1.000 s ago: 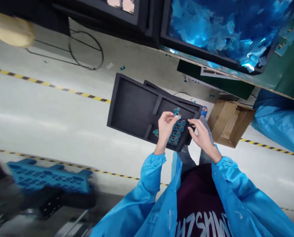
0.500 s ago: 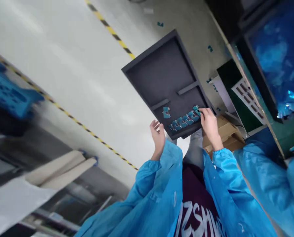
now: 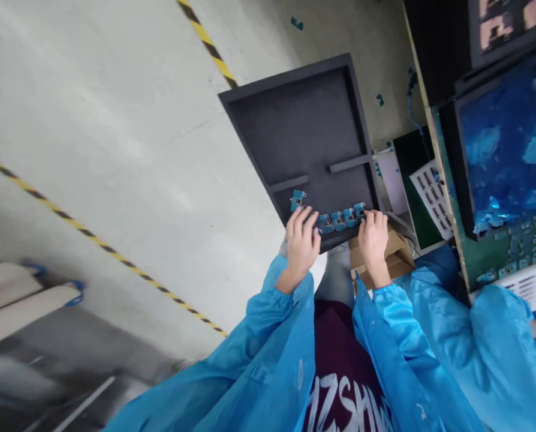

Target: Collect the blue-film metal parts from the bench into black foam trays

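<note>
Clock face centred on the tray, 12 at the top of the view. Far left, 8 o'clock: two long beige rolls with blue ends [image 3: 27, 307], blurred. Also toward 8 o'clock, a yellow-and-black striped floor line [image 3: 106, 249] runs diagonally across the pale grey floor [image 3: 128, 174]; a second striped line at 10 o'clock meets the tray's upper left corner.

Centre: a shallow black rectangular tray [image 3: 301, 129], set askew, with two short ribs jutting from opposite walls. One small teal angular circuit board [image 3: 297, 198] lies between 6 and 7 o'clock, apart from the rest. The left hand [image 3: 302, 243] is at 6 o'clock, fingers parted and slightly bent, just below that board; contact is unclear. At 5 o'clock, a slanting row of similar teal boards [image 3: 339, 220], its left end hidden by the left hand. The right hand [image 3: 373, 241] is near 5 o'clock, thumb and forefinger at the row's right end; whether they grip a board cannot be told.

Beyond: an open brown cardboard box [image 3: 403, 252], 4 to 5 o'clock; a white slotted panel [image 3: 432, 197], 4 o'clock; a green-topped bench [image 3: 477, 261] bearing glossy blue film [image 3: 504, 144], 3 o'clock; a co-worker's blue sleeve [image 3: 504, 336], 4 to 5 o'clock.
</note>
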`<action>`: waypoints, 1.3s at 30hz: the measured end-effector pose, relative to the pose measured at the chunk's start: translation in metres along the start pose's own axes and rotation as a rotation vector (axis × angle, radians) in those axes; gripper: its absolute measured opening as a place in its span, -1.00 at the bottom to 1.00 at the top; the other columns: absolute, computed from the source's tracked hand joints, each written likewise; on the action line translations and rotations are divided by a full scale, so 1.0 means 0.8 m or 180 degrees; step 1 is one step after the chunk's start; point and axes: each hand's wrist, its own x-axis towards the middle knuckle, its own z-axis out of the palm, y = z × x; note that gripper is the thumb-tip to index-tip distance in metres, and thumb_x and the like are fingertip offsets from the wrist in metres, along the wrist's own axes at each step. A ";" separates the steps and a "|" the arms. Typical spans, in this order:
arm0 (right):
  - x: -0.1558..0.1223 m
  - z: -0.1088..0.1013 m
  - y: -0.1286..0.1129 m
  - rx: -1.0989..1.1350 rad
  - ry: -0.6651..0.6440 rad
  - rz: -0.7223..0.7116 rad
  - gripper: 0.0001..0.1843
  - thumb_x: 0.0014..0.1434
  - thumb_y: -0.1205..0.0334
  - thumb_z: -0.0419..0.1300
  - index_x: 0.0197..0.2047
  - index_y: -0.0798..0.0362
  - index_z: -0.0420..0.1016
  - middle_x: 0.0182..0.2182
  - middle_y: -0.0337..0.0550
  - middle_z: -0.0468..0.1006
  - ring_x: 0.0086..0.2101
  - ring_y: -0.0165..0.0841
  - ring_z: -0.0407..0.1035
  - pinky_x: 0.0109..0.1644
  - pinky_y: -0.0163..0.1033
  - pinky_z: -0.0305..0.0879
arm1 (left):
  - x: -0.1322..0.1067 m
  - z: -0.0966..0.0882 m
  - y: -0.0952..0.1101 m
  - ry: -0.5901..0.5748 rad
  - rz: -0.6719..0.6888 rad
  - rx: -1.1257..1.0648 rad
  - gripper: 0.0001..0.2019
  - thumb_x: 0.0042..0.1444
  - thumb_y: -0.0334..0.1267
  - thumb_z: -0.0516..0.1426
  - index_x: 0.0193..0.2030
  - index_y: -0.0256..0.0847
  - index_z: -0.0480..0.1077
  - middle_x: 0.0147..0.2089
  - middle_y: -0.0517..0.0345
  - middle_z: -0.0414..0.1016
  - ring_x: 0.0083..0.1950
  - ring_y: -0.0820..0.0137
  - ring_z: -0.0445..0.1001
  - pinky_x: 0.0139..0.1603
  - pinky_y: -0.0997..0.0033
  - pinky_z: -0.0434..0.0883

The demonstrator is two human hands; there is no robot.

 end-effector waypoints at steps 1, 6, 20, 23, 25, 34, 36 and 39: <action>-0.003 0.002 -0.003 -0.0062 -0.0006 0.0004 -0.54 0.51 0.27 -0.10 0.23 0.18 0.53 0.18 0.42 0.48 0.18 0.21 0.31 0.36 0.48 0.29 | 0.009 0.010 0.006 -0.0337 0.0206 0.0039 -0.59 0.44 -0.31 0.13 0.37 -0.04 0.48 0.52 -0.11 0.42 0.64 -0.09 0.25 0.66 -0.36 0.18; -0.042 0.004 -0.003 -0.0075 0.0375 -0.0046 -0.51 0.55 0.31 -0.09 0.32 0.20 0.53 0.21 0.31 0.52 0.16 0.07 0.38 0.31 0.31 0.43 | 0.053 0.058 0.032 -0.1606 0.0937 0.0675 -0.49 0.41 -0.44 0.03 0.46 -0.21 0.42 0.60 -0.22 0.34 0.63 -0.18 0.28 0.57 -0.38 0.32; -0.195 -0.161 0.330 0.0179 0.2751 0.2013 -0.48 0.50 0.19 0.05 0.41 0.24 0.40 0.37 0.34 0.43 0.42 -0.04 0.32 0.54 0.15 0.32 | 0.051 0.164 0.197 -0.1763 0.3006 0.0547 -0.38 0.43 -0.45 0.12 0.58 -0.07 0.29 0.36 -0.18 0.59 0.45 -0.16 0.49 0.35 -0.31 0.51; -0.164 -0.149 0.378 0.0141 0.2598 0.2456 -0.39 0.50 0.20 0.02 0.51 0.30 0.29 0.54 0.44 0.21 0.55 0.02 0.11 0.62 0.21 0.17 | 0.032 0.252 0.270 -0.1958 0.3717 0.0492 -0.50 0.39 -0.51 0.14 0.43 -0.17 0.39 0.28 -0.15 0.64 0.38 -0.11 0.55 0.29 -0.19 0.56; -0.139 -0.136 0.396 0.0197 0.2623 0.2857 -0.33 0.52 0.15 0.02 0.57 0.27 0.21 0.60 0.46 0.07 0.58 0.09 0.02 0.60 0.31 0.15 | 0.021 0.310 0.305 -0.2152 0.3949 0.0464 -0.54 0.40 -0.52 0.12 0.39 -0.18 0.41 0.29 -0.14 0.64 0.40 -0.09 0.53 0.30 -0.17 0.55; -0.108 -0.129 0.395 0.0871 0.2920 0.2759 -0.37 0.56 0.19 -0.10 0.59 0.15 0.23 0.62 0.24 0.11 0.62 -0.06 -0.07 0.65 0.25 0.08 | -0.023 0.507 0.374 -0.3420 0.3868 0.0925 -0.59 0.46 -0.42 0.04 0.36 -0.14 0.46 0.37 -0.23 0.55 0.49 -0.11 0.41 0.42 -0.29 0.48; -0.114 -0.131 0.396 0.0898 0.2949 0.2697 -0.36 0.55 0.21 -0.09 0.60 0.16 0.20 0.64 0.25 0.05 0.62 -0.05 -0.10 0.64 0.26 0.09 | -0.032 0.543 0.384 -0.3598 0.3990 0.1290 -0.55 0.47 -0.44 0.02 0.42 -0.26 0.42 0.45 -0.30 0.47 0.52 -0.09 0.37 0.44 -0.21 0.47; -0.117 -0.134 0.401 0.0889 0.2858 0.2898 -0.28 0.49 0.25 -0.02 0.63 0.25 0.09 0.62 0.37 0.05 0.60 0.06 -0.06 0.59 0.32 0.14 | -0.043 0.580 0.398 -0.3624 0.4229 0.1906 -0.52 0.46 -0.47 0.01 0.47 -0.33 0.36 0.48 -0.35 0.42 0.50 -0.05 0.38 0.40 -0.10 0.48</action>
